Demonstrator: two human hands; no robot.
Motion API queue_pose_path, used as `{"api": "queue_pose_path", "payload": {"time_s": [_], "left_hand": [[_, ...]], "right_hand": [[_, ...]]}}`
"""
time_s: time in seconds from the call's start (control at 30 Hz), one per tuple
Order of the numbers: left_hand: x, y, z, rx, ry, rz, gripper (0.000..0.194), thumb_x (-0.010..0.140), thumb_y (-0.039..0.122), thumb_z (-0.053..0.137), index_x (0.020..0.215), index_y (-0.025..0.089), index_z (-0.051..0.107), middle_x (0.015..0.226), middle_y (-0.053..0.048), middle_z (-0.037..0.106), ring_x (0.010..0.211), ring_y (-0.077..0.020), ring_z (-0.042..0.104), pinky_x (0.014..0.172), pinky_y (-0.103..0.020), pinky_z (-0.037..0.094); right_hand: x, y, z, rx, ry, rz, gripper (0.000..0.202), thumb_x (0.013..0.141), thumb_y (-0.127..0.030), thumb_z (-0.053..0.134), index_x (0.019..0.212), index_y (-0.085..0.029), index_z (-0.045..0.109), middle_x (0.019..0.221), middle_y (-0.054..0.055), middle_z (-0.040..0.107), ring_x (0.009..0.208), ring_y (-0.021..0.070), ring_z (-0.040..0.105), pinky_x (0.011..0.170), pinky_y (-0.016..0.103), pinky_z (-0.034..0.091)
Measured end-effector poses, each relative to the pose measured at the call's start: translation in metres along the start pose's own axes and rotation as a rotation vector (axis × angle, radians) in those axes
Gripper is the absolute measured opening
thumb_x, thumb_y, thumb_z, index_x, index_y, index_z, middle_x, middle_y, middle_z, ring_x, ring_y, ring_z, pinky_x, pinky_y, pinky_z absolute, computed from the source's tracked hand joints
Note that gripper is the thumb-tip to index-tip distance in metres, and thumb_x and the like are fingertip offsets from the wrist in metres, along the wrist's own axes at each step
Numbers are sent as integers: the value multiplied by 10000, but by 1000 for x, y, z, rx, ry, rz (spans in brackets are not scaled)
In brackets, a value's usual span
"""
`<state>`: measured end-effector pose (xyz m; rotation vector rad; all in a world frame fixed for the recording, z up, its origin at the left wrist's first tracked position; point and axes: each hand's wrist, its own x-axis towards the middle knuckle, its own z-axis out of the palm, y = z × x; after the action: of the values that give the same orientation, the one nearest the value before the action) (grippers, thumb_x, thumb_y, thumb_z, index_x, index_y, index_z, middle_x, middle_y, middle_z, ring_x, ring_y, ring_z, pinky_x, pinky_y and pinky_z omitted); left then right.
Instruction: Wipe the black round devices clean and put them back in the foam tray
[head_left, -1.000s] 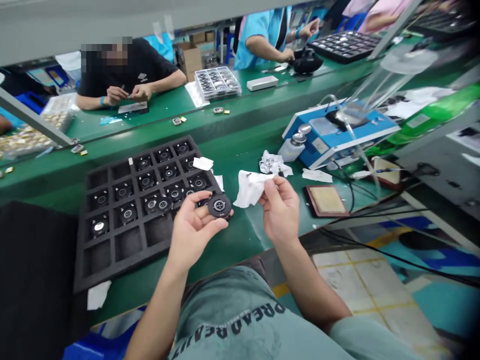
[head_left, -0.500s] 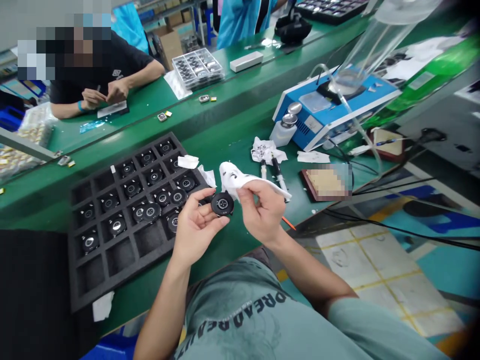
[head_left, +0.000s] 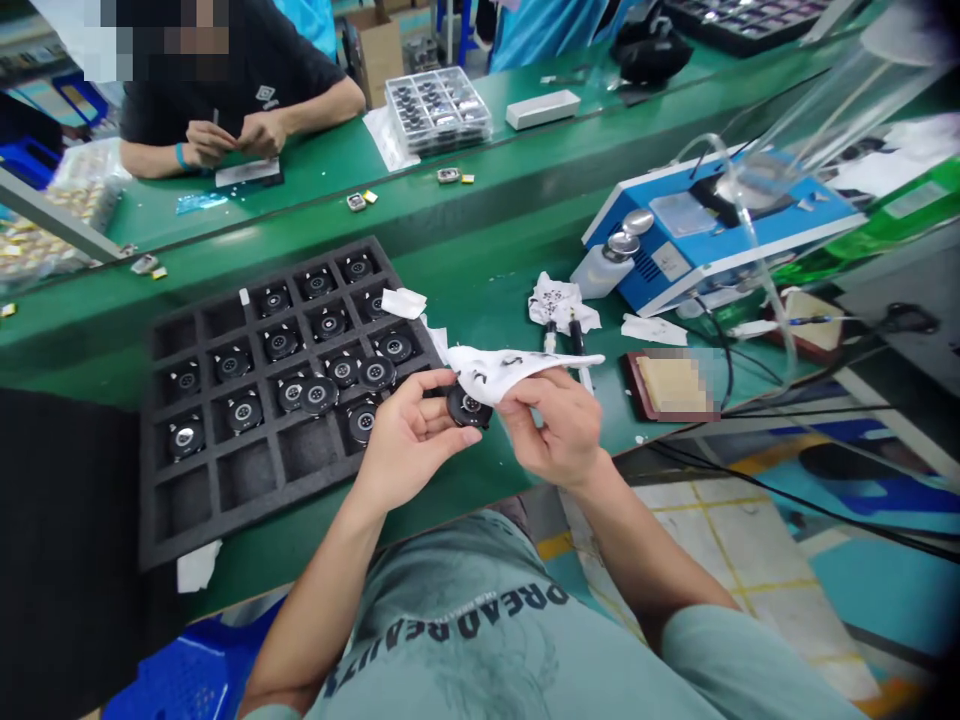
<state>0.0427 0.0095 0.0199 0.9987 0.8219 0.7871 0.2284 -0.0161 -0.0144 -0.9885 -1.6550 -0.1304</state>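
Observation:
My left hand grips a round black watch case by its edge, between thumb and fingers. The case's back, with its small ring of metal dots, faces up. In my right hand is a white wipe with black smudges, pinched between thumb and fingers. The wipe lies over the upper part of the watch case and hides some of it. To the left of my hands is a black foam tray, where similar watch cases sit in many compartments and several compartments are bare.
Behind my right hand lie syringes on a crumpled, stained wipe. A pump bottle stands beside a blue machine with tubing. A sponge in a dark red holder rests near the edge. Across the bench, a person works.
The wipe has moved onto the watch case and now covers its upper part; before, it was held beside it. The whole view has shifted, with the bench things appearing farther right.

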Motion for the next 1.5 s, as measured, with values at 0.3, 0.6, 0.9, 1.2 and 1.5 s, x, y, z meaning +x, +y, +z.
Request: {"api": "queue_pose_path", "payload": {"time_s": [0.3,0.6,0.9,1.2,1.5], "left_hand": [[-1,-3,1,-27,48,24,639,642,160,961,1155,171,581,875,-28,820,734,-154,772,776,-276,621],[0,-3,4,-106,50,17,706,547,99,987,1126,171,589,831,-14,815,702,-141,761,736,-248,616],[2,-6,11,-9,59,-1,575,592,88,933,1063,156,610,853,-36,810,784,-191,793,778,-297,638],[2,-1,6,3,131,43,618,629,154,945,1133,183,588,882,-27,805,782,-175,779,805,-297,628],[-1,2,5,-25,117,48,686,581,153,984,1132,190,577,933,-44,818,821,-167,785,805,-263,631]], "right_hand": [[-8,-5,-3,103,15,82,145,921,-92,616,877,-230,620,743,-4,651,680,164,594,622,314,436],[-27,-5,1,354,32,413,116,975,-227,651,859,-227,659,645,-41,556,531,113,438,539,285,331],[-14,-17,22,690,166,803,249,937,-450,727,844,-230,654,659,-38,556,545,112,452,518,258,367],[8,11,17,757,454,1002,347,824,-499,812,903,-227,611,812,-21,630,677,116,586,630,244,519],[5,16,15,454,525,854,274,929,-474,734,943,-222,628,780,-31,598,620,98,543,561,223,464]]}}
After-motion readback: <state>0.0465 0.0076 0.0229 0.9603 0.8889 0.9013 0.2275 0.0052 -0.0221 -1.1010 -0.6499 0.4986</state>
